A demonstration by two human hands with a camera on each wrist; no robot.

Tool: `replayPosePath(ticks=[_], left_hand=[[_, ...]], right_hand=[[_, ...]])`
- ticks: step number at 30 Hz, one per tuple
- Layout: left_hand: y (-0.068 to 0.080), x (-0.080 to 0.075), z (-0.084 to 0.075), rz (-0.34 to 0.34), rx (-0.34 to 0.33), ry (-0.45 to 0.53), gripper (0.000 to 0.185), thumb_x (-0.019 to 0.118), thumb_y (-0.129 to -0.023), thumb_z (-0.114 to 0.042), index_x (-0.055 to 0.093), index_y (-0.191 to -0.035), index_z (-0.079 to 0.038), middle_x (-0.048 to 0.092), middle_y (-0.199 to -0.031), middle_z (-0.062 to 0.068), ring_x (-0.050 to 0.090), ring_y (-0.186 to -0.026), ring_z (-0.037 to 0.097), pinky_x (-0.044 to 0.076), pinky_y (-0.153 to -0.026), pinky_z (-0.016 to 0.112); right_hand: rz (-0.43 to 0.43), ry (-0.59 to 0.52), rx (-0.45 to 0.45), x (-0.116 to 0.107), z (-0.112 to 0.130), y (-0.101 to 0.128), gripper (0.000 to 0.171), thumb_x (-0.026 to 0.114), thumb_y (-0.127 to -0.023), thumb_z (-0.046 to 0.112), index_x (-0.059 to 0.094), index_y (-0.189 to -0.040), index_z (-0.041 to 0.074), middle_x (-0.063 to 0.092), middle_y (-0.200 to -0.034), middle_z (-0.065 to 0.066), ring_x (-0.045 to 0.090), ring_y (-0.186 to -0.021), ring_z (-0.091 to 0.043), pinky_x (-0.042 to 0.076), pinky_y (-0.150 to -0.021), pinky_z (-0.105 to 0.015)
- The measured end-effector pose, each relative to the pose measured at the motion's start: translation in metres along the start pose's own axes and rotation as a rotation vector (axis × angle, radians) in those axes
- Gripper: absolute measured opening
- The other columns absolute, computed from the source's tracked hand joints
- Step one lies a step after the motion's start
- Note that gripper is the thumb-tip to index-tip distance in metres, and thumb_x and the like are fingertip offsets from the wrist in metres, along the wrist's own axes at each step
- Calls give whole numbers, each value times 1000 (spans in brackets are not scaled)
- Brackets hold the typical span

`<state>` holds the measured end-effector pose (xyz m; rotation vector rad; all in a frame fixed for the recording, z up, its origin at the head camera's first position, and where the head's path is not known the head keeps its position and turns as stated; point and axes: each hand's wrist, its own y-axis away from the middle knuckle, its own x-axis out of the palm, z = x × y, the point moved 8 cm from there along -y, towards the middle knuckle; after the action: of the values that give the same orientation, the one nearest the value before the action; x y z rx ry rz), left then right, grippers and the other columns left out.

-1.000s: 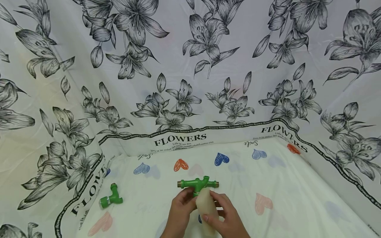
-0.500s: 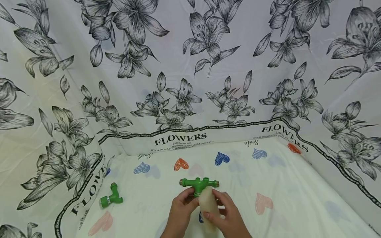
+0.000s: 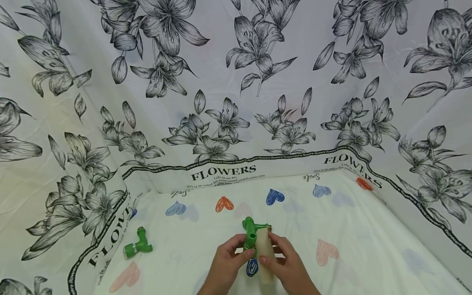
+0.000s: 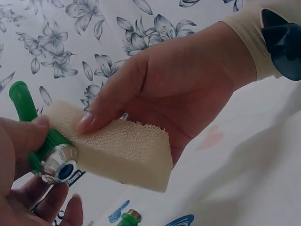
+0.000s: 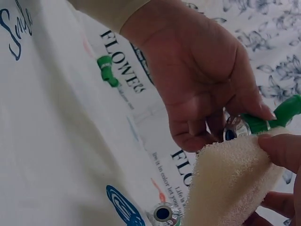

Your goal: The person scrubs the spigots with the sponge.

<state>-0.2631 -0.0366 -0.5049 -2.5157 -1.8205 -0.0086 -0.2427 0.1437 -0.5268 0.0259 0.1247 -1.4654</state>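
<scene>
Wiping looks mid-way, not finished — the left hand [image 3: 225, 266] holds the green tap fitting [image 3: 252, 235] lifted just above the cloth-covered surface [image 3: 354, 262], fingers curled round its body, grip closed on it. The right hand [image 3: 289, 268] pinches a beige sponge [image 3: 266, 254] between thumb and fingers and presses it flat against the fitting's side. In the left wrist view the sponge [image 4: 113, 153] lies along the green stem, chrome end cap [image 4: 60, 165] showing just below the thumb. The right wrist view has the same contact, sponge [image 5: 230, 183] touching the fitting [image 5: 263, 123] near its metal end.

Judgement: one side is being rubbed; how clean any part is cannot be told. A second green fitting [image 3: 137, 245] lies well apart on the left of the surface, untouched — likely still to do.
</scene>
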Motion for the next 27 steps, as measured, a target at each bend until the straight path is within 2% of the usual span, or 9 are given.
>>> replayPosePath(ticks=[3,5,10,12,14,16,20,23,27], left_hand=[[-1,-2,-1,-41,16,-80,32,81,-101,-18,77,-132,-11,70,-127,4,62,-116,25,57,-93,30],[-1,-5,-1,-77,30,-120,37,82,-100,-18,72,-134,-9,71,-125,3,64,-114,25,56,-92,30],[-1,-9,0,-139,72,-205,59,78,-99,-6,53,-151,-17,72,-125,4,66,-112,26,53,-89,29],[-2,-9,1,-134,81,-201,64,73,-99,0,54,-156,-22,68,-135,8,64,-116,26,54,-92,28],[-2,-7,2,-118,90,-152,66,72,-99,3,56,-157,-25,62,-145,13,63,-123,28,56,-97,28],[-3,-8,3,-114,82,-56,58,74,-100,1,59,-153,-19,58,-148,19,63,-126,29,58,-100,30],[-3,-10,6,-145,42,165,54,81,-99,-6,54,-146,-6,59,-143,27,69,-122,34,61,-98,39],[-4,-10,7,-171,11,293,53,80,-100,-5,57,-148,-3,56,-151,24,67,-127,38,60,-99,44],[-4,-8,7,-186,-7,364,49,79,-101,-6,64,-148,-6,52,-159,18,59,-136,40,58,-103,45]], right_hand=[[25,-4,-8,3,1,2,69,80,-102,27,50,-162,8,56,-139,-12,59,-123,-33,59,-90,-31],[33,8,-26,4,3,3,68,81,-102,27,52,-161,8,57,-139,-11,59,-123,-33,59,-92,-31],[78,70,-118,12,10,8,62,81,-101,23,57,-157,11,59,-137,-10,61,-120,-29,59,-94,-33],[89,85,-158,14,15,10,62,82,-100,21,57,-156,12,59,-137,-10,62,-118,-27,60,-93,-34],[76,86,-180,14,19,12,63,82,-100,19,57,-156,11,59,-137,-10,62,-117,-25,61,-93,-35],[38,75,-176,13,22,13,65,83,-99,18,56,-157,11,58,-138,-10,62,-117,-26,61,-94,-34],[-51,13,-137,8,27,16,67,85,-97,17,56,-157,12,58,-139,-7,59,-119,-31,59,-96,-32],[-87,-6,-145,7,32,17,66,86,-96,17,58,-156,14,59,-139,-4,59,-120,-31,58,-97,-31],[-127,22,-205,9,38,19,67,89,-94,15,59,-154,17,61,-136,0,60,-120,-27,59,-96,-33]])
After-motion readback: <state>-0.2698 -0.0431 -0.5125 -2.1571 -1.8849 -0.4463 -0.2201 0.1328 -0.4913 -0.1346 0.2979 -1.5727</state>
